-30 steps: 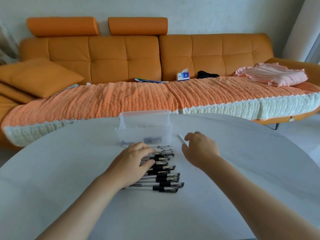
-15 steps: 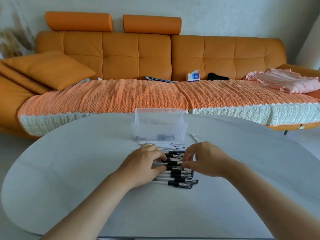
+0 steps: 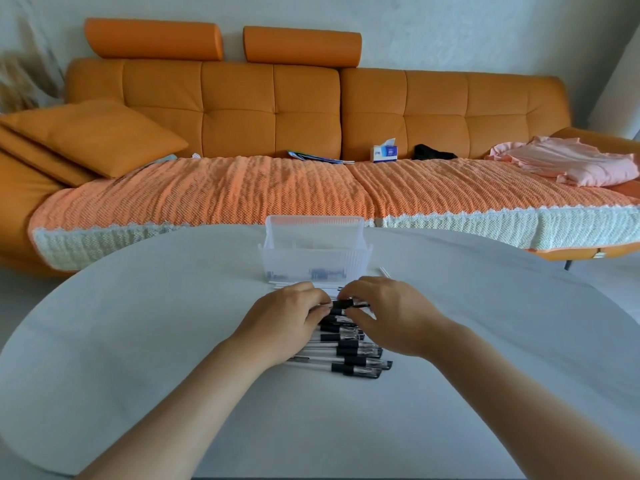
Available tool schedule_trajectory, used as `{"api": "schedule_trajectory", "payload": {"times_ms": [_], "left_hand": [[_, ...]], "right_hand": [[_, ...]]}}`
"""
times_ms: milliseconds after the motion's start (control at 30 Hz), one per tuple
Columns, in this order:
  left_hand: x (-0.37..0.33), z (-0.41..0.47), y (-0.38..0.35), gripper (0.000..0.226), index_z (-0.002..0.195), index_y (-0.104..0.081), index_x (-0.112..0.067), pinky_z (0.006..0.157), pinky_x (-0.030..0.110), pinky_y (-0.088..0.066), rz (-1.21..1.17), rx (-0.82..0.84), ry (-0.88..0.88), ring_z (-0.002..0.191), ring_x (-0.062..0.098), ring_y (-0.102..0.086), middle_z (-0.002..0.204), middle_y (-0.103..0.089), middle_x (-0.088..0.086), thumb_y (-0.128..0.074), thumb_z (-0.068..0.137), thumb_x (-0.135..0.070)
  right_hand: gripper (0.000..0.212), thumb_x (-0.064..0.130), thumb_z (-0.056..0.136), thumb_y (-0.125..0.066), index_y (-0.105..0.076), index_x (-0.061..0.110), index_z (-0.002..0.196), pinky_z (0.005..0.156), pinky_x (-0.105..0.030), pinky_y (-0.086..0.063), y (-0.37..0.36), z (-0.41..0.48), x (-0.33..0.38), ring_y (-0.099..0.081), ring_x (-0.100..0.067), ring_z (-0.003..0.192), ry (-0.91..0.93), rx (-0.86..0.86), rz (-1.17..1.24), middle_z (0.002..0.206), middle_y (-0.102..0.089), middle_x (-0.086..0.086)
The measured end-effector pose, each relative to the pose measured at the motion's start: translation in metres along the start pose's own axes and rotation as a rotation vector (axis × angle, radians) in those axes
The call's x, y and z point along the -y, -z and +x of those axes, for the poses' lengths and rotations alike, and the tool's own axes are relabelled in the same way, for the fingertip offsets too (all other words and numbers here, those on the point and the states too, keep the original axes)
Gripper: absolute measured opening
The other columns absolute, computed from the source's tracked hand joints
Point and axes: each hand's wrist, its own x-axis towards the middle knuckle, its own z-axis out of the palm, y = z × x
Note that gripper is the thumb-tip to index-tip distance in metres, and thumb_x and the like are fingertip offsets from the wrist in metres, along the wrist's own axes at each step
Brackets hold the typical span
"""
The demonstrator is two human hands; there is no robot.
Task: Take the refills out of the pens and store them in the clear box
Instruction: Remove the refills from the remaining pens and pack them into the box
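Note:
A row of several clear pens with black grips (image 3: 349, 358) lies on the white table (image 3: 138, 341). Both hands meet over the far end of the row. My left hand (image 3: 287, 320) and my right hand (image 3: 388, 317) each pinch one end of a pen (image 3: 346, 304) held between them. Just beyond stands the clear box (image 3: 315, 251) with a few small dark things at its bottom. A thin white refill (image 3: 382, 271) lies on the table right of the box. The fingertips and the far pens are partly hidden by the hands.
An orange sofa (image 3: 277, 109) with a knitted cover runs behind the table, carrying a cushion (image 3: 93, 136), a tissue box (image 3: 385, 154) and pink cloth (image 3: 568, 164). The table's rounded edge curves at left and right.
My right hand moved left from beside the row to meet my left hand, and both now pinch one pen at the far end. The camera view shifted slightly.

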Motion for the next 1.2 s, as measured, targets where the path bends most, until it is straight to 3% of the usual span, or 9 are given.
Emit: {"api": "schedule_trajectory", "payload": {"times_ms": [200, 433, 700, 767, 867, 933, 1067, 1200], "left_hand": [[-0.005, 0.001, 0.005, 0.015, 0.109, -0.059, -0.027, 0.07, 0.028, -0.048, 0.033, -0.056, -0.069, 0.088, 0.008, -0.058, 0.102, -0.059, -0.015, -0.049, 0.098, -0.033], [-0.008, 0.004, 0.006, 0.015, 0.094, -0.065, -0.021, 0.059, 0.025, -0.042, 0.046, -0.098, -0.135, 0.074, 0.01, -0.056, 0.082, -0.059, -0.013, -0.062, 0.093, -0.035], [-0.002, 0.005, 0.012, 0.02, 0.095, -0.067, -0.021, 0.064, 0.04, -0.048, -0.034, -0.026, -0.074, 0.072, 0.016, -0.057, 0.076, -0.061, -0.005, -0.057, 0.095, -0.038], [0.0, 0.004, 0.012, 0.022, 0.095, -0.067, -0.022, 0.065, 0.039, -0.048, -0.028, -0.012, -0.06, 0.073, 0.014, -0.057, 0.077, -0.061, -0.006, -0.056, 0.094, -0.041], [0.001, 0.003, 0.012, 0.016, 0.095, -0.065, -0.025, 0.064, 0.031, -0.047, -0.011, -0.021, -0.035, 0.075, 0.009, -0.055, 0.079, -0.058, -0.012, -0.057, 0.094, -0.039], [0.002, 0.002, 0.012, 0.013, 0.097, -0.063, -0.027, 0.064, 0.025, -0.044, 0.008, -0.037, -0.006, 0.078, 0.006, -0.055, 0.085, -0.058, -0.016, -0.057, 0.094, -0.038], [0.006, -0.001, 0.012, 0.016, 0.107, -0.058, -0.038, 0.059, 0.013, -0.035, 0.076, -0.048, 0.042, 0.08, 0.0, -0.053, 0.096, -0.057, -0.023, -0.055, 0.093, -0.047], [0.005, -0.001, 0.009, 0.014, 0.103, -0.061, -0.037, 0.058, 0.012, -0.031, 0.088, -0.042, 0.072, 0.077, 0.0, -0.049, 0.094, -0.056, -0.023, -0.053, 0.095, -0.046]], "right_hand": [[0.022, 0.029, 0.104, -0.041, -0.06, 0.019, 0.108, 0.071, -0.039, -0.048, -0.002, 0.004, 0.007, -0.058, -0.023, 0.081, 0.024, 0.05, -0.04, 0.094, -0.061, 0.003], [0.024, 0.025, 0.106, -0.037, -0.053, 0.015, 0.091, 0.066, -0.041, -0.045, -0.004, 0.003, 0.014, -0.054, -0.025, 0.071, -0.012, 0.142, -0.027, 0.08, -0.058, -0.004], [0.03, 0.032, 0.106, -0.034, -0.054, 0.013, 0.095, 0.053, -0.036, -0.035, 0.004, 0.003, 0.014, -0.052, -0.028, 0.06, 0.1, 0.065, -0.15, 0.069, -0.057, -0.005], [0.03, 0.036, 0.106, -0.034, -0.054, 0.014, 0.099, 0.056, -0.036, -0.036, 0.005, 0.004, 0.016, -0.053, -0.026, 0.064, 0.082, 0.1, -0.111, 0.073, -0.059, -0.004], [0.03, 0.044, 0.103, -0.037, -0.052, 0.022, 0.117, 0.072, -0.037, -0.047, 0.007, 0.004, 0.017, -0.058, -0.019, 0.081, -0.006, 0.143, 0.023, 0.094, -0.065, 0.002], [0.025, 0.037, 0.102, -0.041, -0.047, 0.025, 0.123, 0.077, -0.035, -0.047, 0.007, 0.002, 0.012, -0.057, -0.015, 0.085, -0.057, 0.145, 0.089, 0.107, -0.06, 0.003], [0.022, 0.015, 0.101, -0.038, -0.045, 0.028, 0.117, 0.065, -0.02, -0.036, 0.009, -0.004, -0.008, -0.052, -0.007, 0.078, -0.14, 0.137, 0.114, 0.11, -0.047, 0.004], [0.025, 0.014, 0.096, -0.052, -0.06, 0.031, 0.112, 0.062, -0.011, -0.037, 0.01, -0.012, -0.023, -0.054, -0.001, 0.078, -0.261, 0.13, 0.142, 0.103, -0.057, 0.01]]}}
